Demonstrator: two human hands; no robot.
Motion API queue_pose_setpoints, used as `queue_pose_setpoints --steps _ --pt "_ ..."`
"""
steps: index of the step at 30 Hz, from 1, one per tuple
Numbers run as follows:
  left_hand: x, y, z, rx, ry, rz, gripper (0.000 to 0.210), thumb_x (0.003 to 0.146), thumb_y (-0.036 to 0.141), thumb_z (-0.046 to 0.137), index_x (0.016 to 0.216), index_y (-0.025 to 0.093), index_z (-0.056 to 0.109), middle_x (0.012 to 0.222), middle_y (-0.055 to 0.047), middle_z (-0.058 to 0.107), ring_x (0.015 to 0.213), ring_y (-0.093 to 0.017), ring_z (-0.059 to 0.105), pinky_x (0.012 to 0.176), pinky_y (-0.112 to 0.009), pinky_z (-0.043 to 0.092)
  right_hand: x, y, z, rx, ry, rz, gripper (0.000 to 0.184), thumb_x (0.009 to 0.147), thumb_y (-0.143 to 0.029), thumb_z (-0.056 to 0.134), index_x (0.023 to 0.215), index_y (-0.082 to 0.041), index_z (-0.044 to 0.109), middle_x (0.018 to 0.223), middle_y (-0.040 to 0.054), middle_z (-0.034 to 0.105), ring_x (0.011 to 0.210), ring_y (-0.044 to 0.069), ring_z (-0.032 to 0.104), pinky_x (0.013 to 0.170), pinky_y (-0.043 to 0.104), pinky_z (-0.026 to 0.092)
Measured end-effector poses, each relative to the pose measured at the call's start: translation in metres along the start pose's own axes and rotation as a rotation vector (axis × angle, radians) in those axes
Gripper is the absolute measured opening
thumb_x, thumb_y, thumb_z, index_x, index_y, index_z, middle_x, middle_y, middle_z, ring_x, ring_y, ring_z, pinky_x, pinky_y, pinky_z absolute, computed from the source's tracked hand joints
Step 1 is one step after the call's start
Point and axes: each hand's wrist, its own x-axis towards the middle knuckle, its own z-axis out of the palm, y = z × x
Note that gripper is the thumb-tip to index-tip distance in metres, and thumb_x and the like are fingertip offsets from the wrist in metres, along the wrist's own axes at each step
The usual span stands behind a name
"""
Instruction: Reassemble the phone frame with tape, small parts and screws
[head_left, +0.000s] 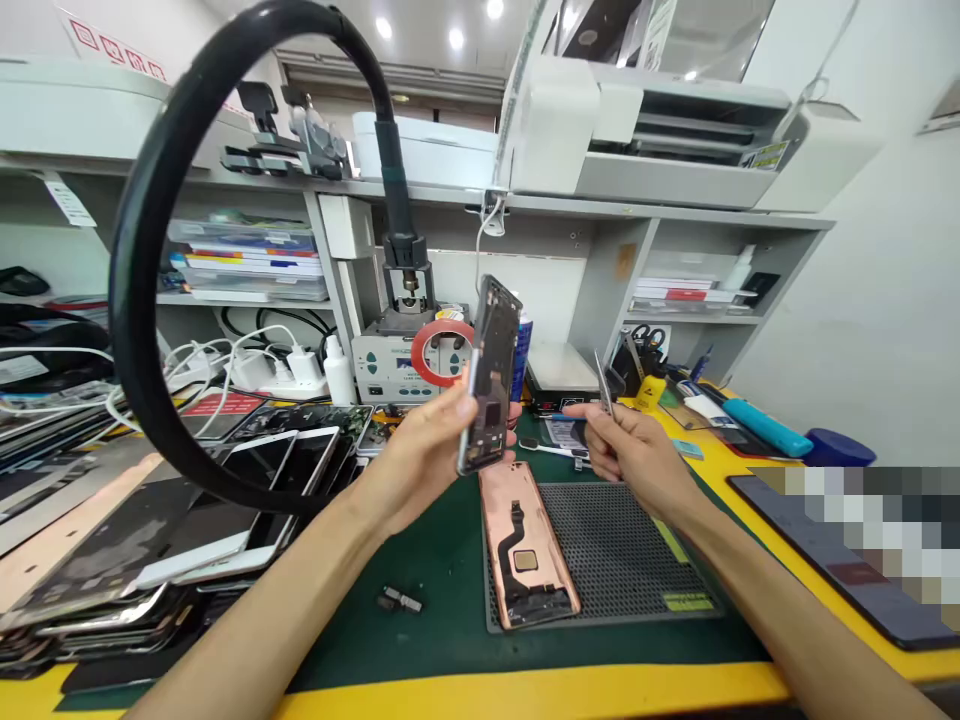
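One left hand clamped on phone frame edges, right hand pinching metal tool, open gap between.

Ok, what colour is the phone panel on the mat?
The phone panel is copper-pink with black parts, clearest in the head view.

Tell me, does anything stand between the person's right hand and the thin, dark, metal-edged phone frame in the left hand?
Nothing visible blocks the way from the right hand to the phone frame. A thin blue stick shows beside that hand, perhaps held in it; a blue cylindrical can stands behind the frame.
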Motion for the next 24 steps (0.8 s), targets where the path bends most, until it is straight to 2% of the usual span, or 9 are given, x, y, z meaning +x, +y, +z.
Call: queue_pose_setpoints --steps 3,6,8,12,15,18,20,22,24 --pt "-0.001 -0.010 0.006 0.395 0.151 0.095 0.050 0.082 0.041 0.074 0.126 0.023 0.057 0.116 -0.009 0.065 0.104 -0.024 0.063 0.095 -0.039 0.049 -0.004 -0.001 0.009 0.058 0.019 -0.019 0.041 0.086 -0.051 0.066 0.109 -0.016 0.065 0.057 -0.0097 0.027 0.047 0.008 0.023 0.041 0.022 0.022" --pt "-0.004 -0.023 0.016 0.746 0.276 0.173 0.059 0.081 0.045 0.073 0.132 0.027 0.050 0.112 -0.007 0.065 0.101 -0.024 0.062 0.086 -0.038 0.052 -0.010 -0.001 0.018 0.060 0.103 -0.093 0.043 0.087 -0.055 0.063 0.106 -0.017 0.064 0.055 -0.0115 0.020 0.047 0.008 0.015 0.041 0.023 0.015" --pt "-0.006 -0.031 0.021 0.939 0.325 0.251 0.064 0.080 0.042 0.072 0.136 0.027 0.046 0.117 -0.008 0.064 0.102 -0.025 0.062 0.089 -0.041 0.051 -0.014 -0.004 0.023 0.024 0.152 -0.138 0.045 0.084 -0.056 0.066 0.104 -0.016 0.066 0.053 -0.0111 0.023 0.046 0.008 0.018 0.042 0.024 0.017" --pt "-0.009 -0.043 0.022 1.197 0.448 0.363 0.079 0.074 0.040 0.074 0.143 0.022 0.038 0.131 -0.014 0.058 0.116 -0.034 0.057 0.095 -0.051 0.047 -0.018 -0.017 0.034 -0.094 0.208 -0.165 0.034 0.076 -0.049 0.078 0.078 -0.017 0.067 0.052 -0.0088 0.029 0.049 0.008 0.024 0.045 0.025 0.019" --pt "-0.011 -0.044 0.020 1.108 0.494 0.374 0.085 0.071 0.041 0.077 0.144 0.018 0.040 0.139 -0.020 0.053 0.125 -0.043 0.049 0.100 -0.057 0.040 -0.014 -0.029 0.042 -0.143 0.183 -0.116 0.043 0.076 -0.044 0.079 0.056 -0.018 0.051 0.050 -0.0083 0.028 0.049 0.007 0.024 0.045 0.025 0.017" --pt "-0.013 -0.036 0.018 0.826 0.456 0.325 0.089 0.064 0.048 0.084 0.140 0.019 0.048 0.137 -0.019 0.054 0.129 -0.046 0.044 0.107 -0.056 0.031 -0.005 -0.038 0.044 -0.108 0.092 -0.015 0.046 0.081 -0.049 0.073 0.058 -0.021 0.044 0.048 -0.0103 0.025 0.044 0.007 0.020 0.041 0.024 0.016" --pt "-0.013 -0.025 0.015 0.553 0.379 0.205 0.079 0.067 0.055 0.080 0.132 0.019 0.055 0.129 -0.017 0.060 0.125 -0.043 0.048 0.106 -0.053 0.033 0.002 -0.044 0.042 -0.071 -0.007 0.064 0.046 0.082 -0.051 0.070 0.061 -0.023 0.040 0.046 -0.0121 0.022 0.041 0.006 0.016 0.039 0.024 0.015" --pt "-0.011 -0.015 0.011 0.265 0.250 0.021 0.068 0.078 0.065 0.064 0.124 0.016 0.061 0.121 -0.017 0.065 0.118 -0.040 0.055 0.101 -0.051 0.040 0.008 -0.047 0.041 -0.047 -0.120 0.131 0.046 0.081 -0.051 0.071 0.063 -0.024 0.038 0.045 -0.0132 0.022 0.040 0.005 0.015 0.039 0.023 0.015" --pt "-0.009 -0.007 0.007 -0.030 0.073 -0.210 0.076 0.084 0.074 0.044 0.122 0.010 0.063 0.119 -0.020 0.067 0.109 -0.038 0.062 0.095 -0.051 0.046 0.012 -0.047 0.041 -0.038 -0.220 0.177 0.045 0.081 -0.050 0.072 0.065 -0.023 0.039 0.045 -0.0135 0.023 0.040 0.005 0.015 0.039 0.023 0.015"
